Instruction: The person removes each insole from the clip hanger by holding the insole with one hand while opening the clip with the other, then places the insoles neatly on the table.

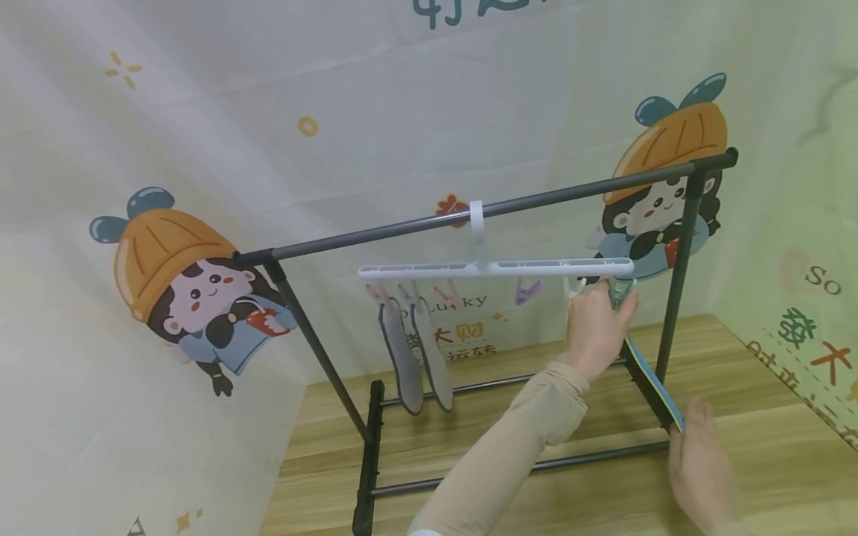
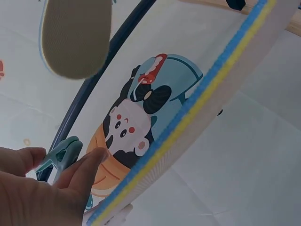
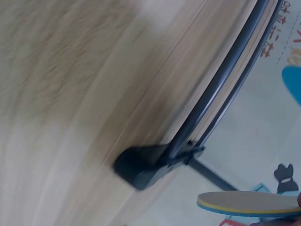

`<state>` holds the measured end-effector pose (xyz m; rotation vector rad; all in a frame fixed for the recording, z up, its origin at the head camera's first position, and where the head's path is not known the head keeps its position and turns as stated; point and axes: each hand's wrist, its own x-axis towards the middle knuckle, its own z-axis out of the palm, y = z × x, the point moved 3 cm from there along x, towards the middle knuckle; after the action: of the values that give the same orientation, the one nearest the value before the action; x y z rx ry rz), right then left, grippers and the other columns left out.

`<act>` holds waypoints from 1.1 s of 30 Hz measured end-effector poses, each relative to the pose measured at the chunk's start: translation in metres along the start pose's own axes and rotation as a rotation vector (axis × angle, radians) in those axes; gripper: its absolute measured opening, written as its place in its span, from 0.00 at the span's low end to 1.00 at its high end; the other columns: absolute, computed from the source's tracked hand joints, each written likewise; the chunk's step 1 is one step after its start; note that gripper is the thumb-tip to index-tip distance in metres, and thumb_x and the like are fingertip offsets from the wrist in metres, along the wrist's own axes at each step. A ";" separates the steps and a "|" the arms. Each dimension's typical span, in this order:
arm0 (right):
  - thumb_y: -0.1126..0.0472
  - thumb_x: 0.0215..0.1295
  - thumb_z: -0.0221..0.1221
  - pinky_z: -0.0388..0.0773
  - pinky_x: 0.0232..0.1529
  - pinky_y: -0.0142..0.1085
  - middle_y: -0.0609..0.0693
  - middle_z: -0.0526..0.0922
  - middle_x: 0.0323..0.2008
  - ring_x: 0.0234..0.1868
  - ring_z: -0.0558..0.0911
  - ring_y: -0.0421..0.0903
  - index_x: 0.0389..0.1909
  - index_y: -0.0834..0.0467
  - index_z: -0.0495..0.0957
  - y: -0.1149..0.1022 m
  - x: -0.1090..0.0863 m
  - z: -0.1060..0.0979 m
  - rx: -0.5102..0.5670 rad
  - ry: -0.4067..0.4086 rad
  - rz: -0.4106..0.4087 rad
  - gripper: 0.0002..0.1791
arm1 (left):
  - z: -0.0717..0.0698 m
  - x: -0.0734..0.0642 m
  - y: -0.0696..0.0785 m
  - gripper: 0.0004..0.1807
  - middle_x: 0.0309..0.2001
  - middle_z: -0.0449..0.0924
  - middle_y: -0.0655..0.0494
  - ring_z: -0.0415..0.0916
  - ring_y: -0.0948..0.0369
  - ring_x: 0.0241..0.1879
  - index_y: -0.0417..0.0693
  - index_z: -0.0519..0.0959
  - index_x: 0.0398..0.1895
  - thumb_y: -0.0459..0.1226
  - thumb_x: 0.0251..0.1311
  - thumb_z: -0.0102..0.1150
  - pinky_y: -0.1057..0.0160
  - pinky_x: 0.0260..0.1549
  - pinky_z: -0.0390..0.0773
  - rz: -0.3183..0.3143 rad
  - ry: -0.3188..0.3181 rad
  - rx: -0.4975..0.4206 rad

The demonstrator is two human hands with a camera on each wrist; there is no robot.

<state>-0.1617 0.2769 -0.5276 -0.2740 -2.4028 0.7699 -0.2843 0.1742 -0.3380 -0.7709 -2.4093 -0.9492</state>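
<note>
My left hand (image 1: 596, 327) pinches a green clothespin (image 2: 66, 153) beneath the right end of the white clip hanger (image 1: 429, 272). Below that hand slants an insole (image 1: 653, 380) seen nearly edge-on, its blue and yellow layers showing in the left wrist view. My right hand (image 1: 702, 461) holds this insole by its lower end; in the right wrist view only fingertips show at the edge, by the pale insole tip (image 3: 244, 200). Two grey insoles (image 1: 402, 365) hang side by side from clothespins at the hanger's left end.
The hanger hooks over the top bar (image 1: 369, 232) of a dark metal rack standing on a wood-grain surface (image 1: 757, 387). A purple clothespin (image 1: 527, 292) and a pink clothespin (image 1: 444, 295) dangle mid-hanger. Behind is a printed cloth (image 1: 375, 89) with cartoon figures.
</note>
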 end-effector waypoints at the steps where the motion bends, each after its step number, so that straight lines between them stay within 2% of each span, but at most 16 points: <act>1: 0.68 0.75 0.40 0.62 0.62 0.68 0.84 0.58 0.64 0.62 0.64 0.79 0.67 0.81 0.52 0.003 0.000 -0.002 -0.003 0.014 -0.004 0.26 | 0.000 0.000 0.000 0.12 0.17 0.70 0.64 0.65 0.70 0.19 0.50 0.78 0.29 0.46 0.68 0.58 0.77 0.22 0.64 -0.002 -0.001 -0.009; 2: 0.69 0.74 0.41 0.71 0.54 0.67 0.83 0.60 0.63 0.55 0.71 0.78 0.66 0.80 0.54 0.006 -0.001 -0.005 -0.010 0.025 -0.002 0.25 | -0.001 0.000 -0.001 0.12 0.17 0.70 0.65 0.65 0.70 0.19 0.50 0.78 0.29 0.46 0.68 0.59 0.78 0.22 0.64 -0.003 -0.004 -0.026; 3: 0.69 0.74 0.41 0.73 0.49 0.68 0.82 0.61 0.62 0.52 0.73 0.78 0.66 0.80 0.55 0.009 -0.001 -0.007 -0.016 0.034 0.000 0.25 | -0.001 -0.001 -0.001 0.11 0.17 0.71 0.64 0.64 0.70 0.19 0.49 0.78 0.30 0.45 0.67 0.59 0.78 0.23 0.63 -0.006 -0.007 -0.047; 7: 0.69 0.73 0.41 0.73 0.42 0.70 0.82 0.62 0.59 0.47 0.73 0.78 0.65 0.80 0.55 0.021 -0.004 -0.017 -0.025 0.034 0.026 0.24 | -0.003 -0.002 0.000 0.11 0.21 0.77 0.62 0.63 0.71 0.19 0.47 0.81 0.35 0.45 0.67 0.60 0.81 0.22 0.62 -0.014 -0.010 -0.086; 8: 0.69 0.73 0.41 0.70 0.45 0.71 0.82 0.61 0.59 0.50 0.70 0.79 0.66 0.80 0.54 0.024 -0.006 -0.019 -0.032 0.029 0.033 0.25 | -0.003 -0.003 0.000 0.11 0.23 0.80 0.61 0.64 0.70 0.19 0.46 0.82 0.38 0.45 0.67 0.60 0.80 0.21 0.62 -0.014 -0.010 -0.091; 9: 0.69 0.74 0.40 0.63 0.53 0.73 0.83 0.60 0.61 0.57 0.65 0.81 0.67 0.81 0.52 0.027 -0.008 -0.021 -0.031 0.019 0.043 0.26 | -0.004 -0.003 0.001 0.12 0.26 0.82 0.59 0.66 0.70 0.21 0.45 0.82 0.40 0.45 0.67 0.60 0.80 0.22 0.63 -0.013 -0.008 -0.095; 11: 0.70 0.73 0.41 0.65 0.52 0.73 0.81 0.61 0.59 0.57 0.65 0.79 0.65 0.81 0.55 0.034 -0.011 -0.025 -0.043 0.017 0.052 0.24 | -0.005 -0.004 0.002 0.14 0.32 0.87 0.58 0.74 0.70 0.25 0.45 0.83 0.45 0.46 0.68 0.59 0.80 0.26 0.68 -0.009 -0.003 -0.077; 15: 0.68 0.73 0.40 0.61 0.57 0.72 0.81 0.61 0.59 0.60 0.62 0.78 0.63 0.79 0.56 0.045 -0.016 -0.033 -0.083 0.007 0.116 0.23 | -0.007 -0.007 0.004 0.18 0.38 0.88 0.56 0.77 0.68 0.29 0.45 0.81 0.53 0.47 0.70 0.56 0.79 0.30 0.71 -0.017 -0.020 -0.099; 16: 0.69 0.73 0.40 0.65 0.52 0.73 0.80 0.62 0.57 0.57 0.64 0.77 0.61 0.79 0.57 0.047 -0.016 -0.035 -0.098 0.014 0.125 0.22 | -0.008 -0.008 0.004 0.19 0.38 0.88 0.56 0.77 0.68 0.28 0.44 0.81 0.54 0.47 0.70 0.56 0.79 0.29 0.71 -0.020 -0.027 -0.106; 18: 0.68 0.73 0.41 0.65 0.52 0.73 0.80 0.61 0.57 0.58 0.63 0.77 0.62 0.77 0.56 0.052 -0.017 -0.039 -0.124 0.010 0.153 0.22 | -0.009 -0.010 0.005 0.19 0.40 0.88 0.56 0.76 0.67 0.28 0.44 0.80 0.55 0.47 0.70 0.55 0.79 0.29 0.71 -0.023 -0.036 -0.122; 20: 0.69 0.72 0.42 0.68 0.46 0.72 0.80 0.62 0.55 0.55 0.64 0.77 0.61 0.77 0.56 0.057 -0.016 -0.042 -0.152 0.004 0.167 0.21 | -0.012 -0.012 0.006 0.19 0.42 0.88 0.55 0.80 0.67 0.32 0.44 0.80 0.55 0.47 0.70 0.56 0.78 0.33 0.74 -0.025 -0.037 -0.132; 23: 0.69 0.72 0.41 0.66 0.52 0.72 0.80 0.60 0.57 0.59 0.62 0.77 0.63 0.77 0.54 0.066 -0.017 -0.045 -0.170 -0.044 0.203 0.23 | -0.016 -0.016 0.007 0.20 0.49 0.87 0.53 0.80 0.68 0.32 0.43 0.79 0.56 0.46 0.70 0.56 0.80 0.31 0.73 -0.027 -0.046 -0.169; 26: 0.69 0.73 0.41 0.63 0.56 0.71 0.80 0.58 0.58 0.59 0.61 0.77 0.63 0.78 0.54 0.073 -0.017 -0.047 -0.188 -0.071 0.218 0.23 | -0.022 -0.021 0.008 0.19 0.48 0.87 0.53 0.73 0.69 0.24 0.44 0.79 0.55 0.46 0.70 0.55 0.81 0.23 0.68 -0.016 -0.067 -0.210; 27: 0.70 0.72 0.41 0.64 0.54 0.70 0.80 0.58 0.56 0.56 0.62 0.77 0.62 0.79 0.54 0.075 -0.018 -0.047 -0.195 -0.067 0.207 0.23 | -0.025 -0.022 0.009 0.18 0.48 0.87 0.53 0.74 0.70 0.24 0.44 0.80 0.54 0.46 0.71 0.55 0.82 0.24 0.69 -0.012 -0.072 -0.225; 30: 0.72 0.69 0.44 0.68 0.45 0.65 0.78 0.59 0.49 0.46 0.64 0.74 0.54 0.79 0.57 0.077 -0.018 -0.048 -0.213 -0.039 0.190 0.18 | -0.034 -0.027 0.009 0.16 0.48 0.87 0.52 0.83 0.70 0.39 0.45 0.80 0.50 0.46 0.71 0.55 0.81 0.38 0.76 0.004 -0.075 -0.232; 33: 0.72 0.69 0.45 0.68 0.42 0.62 0.76 0.60 0.46 0.43 0.64 0.71 0.49 0.78 0.58 0.077 -0.019 -0.049 -0.224 -0.018 0.192 0.14 | -0.044 -0.030 0.011 0.16 0.52 0.85 0.49 0.80 0.61 0.55 0.43 0.80 0.52 0.44 0.71 0.54 0.76 0.51 0.77 0.023 -0.083 -0.258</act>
<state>-0.1165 0.3552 -0.5499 -0.5973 -2.5073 0.5858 -0.2467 0.1392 -0.3211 -0.9429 -2.3701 -1.2582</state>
